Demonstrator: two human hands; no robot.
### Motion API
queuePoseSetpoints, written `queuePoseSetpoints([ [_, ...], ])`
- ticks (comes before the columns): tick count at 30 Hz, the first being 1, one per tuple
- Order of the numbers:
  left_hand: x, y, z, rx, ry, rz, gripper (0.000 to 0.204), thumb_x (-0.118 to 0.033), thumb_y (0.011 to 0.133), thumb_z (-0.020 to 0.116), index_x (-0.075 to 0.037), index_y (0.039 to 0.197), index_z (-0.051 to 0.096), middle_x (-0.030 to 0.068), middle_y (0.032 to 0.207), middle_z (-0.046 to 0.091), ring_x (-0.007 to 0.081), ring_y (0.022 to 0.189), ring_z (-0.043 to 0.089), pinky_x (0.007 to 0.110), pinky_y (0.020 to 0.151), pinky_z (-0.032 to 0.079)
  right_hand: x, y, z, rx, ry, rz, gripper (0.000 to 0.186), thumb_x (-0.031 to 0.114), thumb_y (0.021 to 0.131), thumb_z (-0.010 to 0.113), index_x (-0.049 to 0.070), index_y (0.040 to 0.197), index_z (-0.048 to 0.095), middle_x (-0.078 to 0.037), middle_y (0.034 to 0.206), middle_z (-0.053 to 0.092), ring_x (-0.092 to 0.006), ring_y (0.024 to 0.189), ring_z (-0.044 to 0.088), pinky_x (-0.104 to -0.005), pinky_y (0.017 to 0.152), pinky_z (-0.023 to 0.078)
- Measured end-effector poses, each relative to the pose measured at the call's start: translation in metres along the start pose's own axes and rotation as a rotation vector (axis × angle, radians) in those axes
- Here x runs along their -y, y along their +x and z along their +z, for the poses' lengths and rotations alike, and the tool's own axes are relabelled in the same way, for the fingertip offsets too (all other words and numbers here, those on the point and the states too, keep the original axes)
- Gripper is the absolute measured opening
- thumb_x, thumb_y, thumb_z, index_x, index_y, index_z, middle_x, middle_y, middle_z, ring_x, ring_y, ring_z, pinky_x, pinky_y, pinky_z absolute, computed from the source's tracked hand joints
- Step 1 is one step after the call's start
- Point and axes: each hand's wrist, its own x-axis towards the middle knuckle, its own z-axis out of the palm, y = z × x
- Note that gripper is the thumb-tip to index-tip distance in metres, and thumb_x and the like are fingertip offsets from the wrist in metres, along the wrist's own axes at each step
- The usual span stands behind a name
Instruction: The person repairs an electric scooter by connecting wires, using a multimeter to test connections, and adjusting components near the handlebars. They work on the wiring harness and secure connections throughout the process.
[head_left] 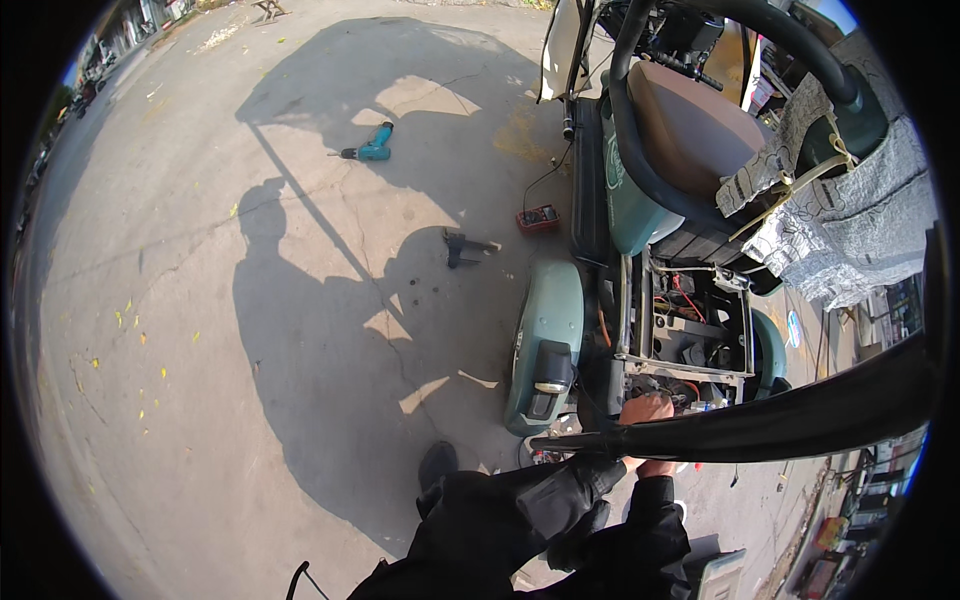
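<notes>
Both my arms, in black sleeves, reach to the rear of a green three-wheeled vehicle (545, 330), under a black padded bar (760, 425) that crosses in front of them. Just below the bar, a sliver of my left hand (631, 463) and the wrist of my right hand (657, 468) show. Above it, the back of one hand appears at the near end of the open metal frame (620, 365); I cannot tell for certain which hand. The fingers are hidden, and so is anything they hold. Wires and dark parts fill the compartment (690, 325) inside the frame.
A red multimeter (538, 218) lies beside the vehicle, its cable running up to it. Farther left on the concrete are a dark metal part (468, 248), some small pieces and a teal cordless drill (374, 145). A brown seat (690, 120) and patterned cloth (850, 215) stand beyond the compartment.
</notes>
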Motion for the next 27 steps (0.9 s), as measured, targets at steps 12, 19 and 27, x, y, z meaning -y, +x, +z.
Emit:
queuePoseSetpoints([
  [12,0.021,-0.066,-0.037,0.174,0.408,0.239,0.021,-0.005,0.084,0.064,-0.005,0.105,0.062,0.0154,0.102,0.067,0.0363,0.101,0.064,0.049,0.086,0.048,0.03,0.019,0.033,-0.303,0.051,0.191,0.018,0.014,0.104,0.049,0.005,0.112,0.063,-0.01,0.105,0.07,-0.026,0.098,0.067,-0.0414,0.086,0.056],
  [19,0.006,-0.064,-0.045,0.168,0.095,0.119,0.016,-0.012,0.096,0.061,-0.007,0.11,0.066,0.015,0.106,0.07,0.0371,0.103,0.066,0.046,0.089,0.052,0.031,0.005,0.042,-0.243,0.183,0.208,0.012,0.009,0.103,0.051,0.004,0.111,0.06,-0.012,0.108,0.07,-0.0305,0.099,0.068,-0.0452,0.087,0.057],
  [27,0.008,-0.057,-0.029,0.409,0.394,0.14,0.015,-0.013,0.096,0.058,-0.007,0.106,0.068,0.0165,0.104,0.069,0.0396,0.101,0.066,0.048,0.086,0.052,0.037,-0.02,0.047,-0.071,-0.006,0.229,0.016,0.017,0.107,0.05,0.006,0.115,0.058,-0.01,0.109,0.067,-0.0239,0.094,0.068,-0.04,0.088,0.058],
])
